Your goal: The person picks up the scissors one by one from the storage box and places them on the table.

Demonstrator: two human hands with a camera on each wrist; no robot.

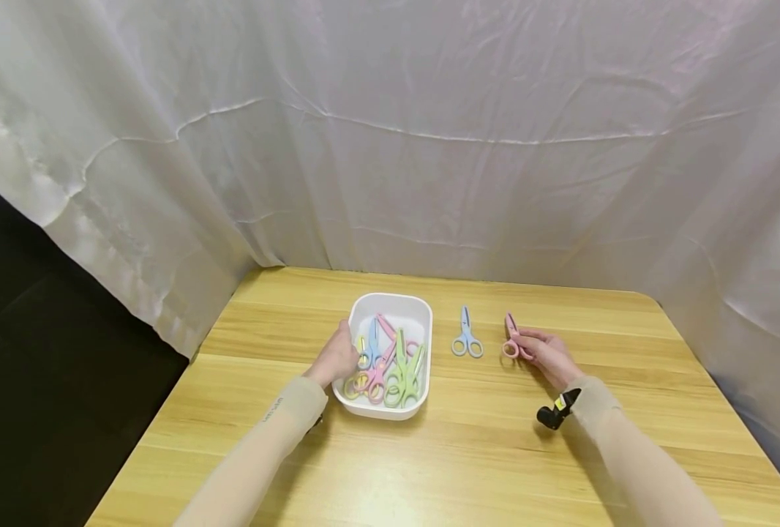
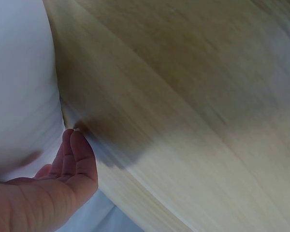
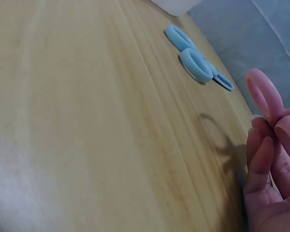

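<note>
My left hand (image 1: 339,357) grips the left side of a white plastic bin (image 1: 390,298); its fingertips lie against the outer wall in the left wrist view. Pink, blue, green and yellow scissors lie jumbled inside the bin, several of them partly hidden by others. Pinched in my right hand (image 1: 549,354) is a pair of pink scissors (image 1: 511,328), blades pointing away from me. Its pink handle loops (image 3: 265,96) show in the right wrist view, with their shadow on the wood apart from them. Between bin and right hand, blue scissors (image 1: 466,339) lie flat.
The wooden table (image 1: 482,461) carries all of this. A pale curtain (image 1: 429,183) hangs along its back and both sides. A black surface (image 1: 54,351) stands beyond the table's left edge. Small black wrist cameras (image 1: 555,414) sit under the sleeves.
</note>
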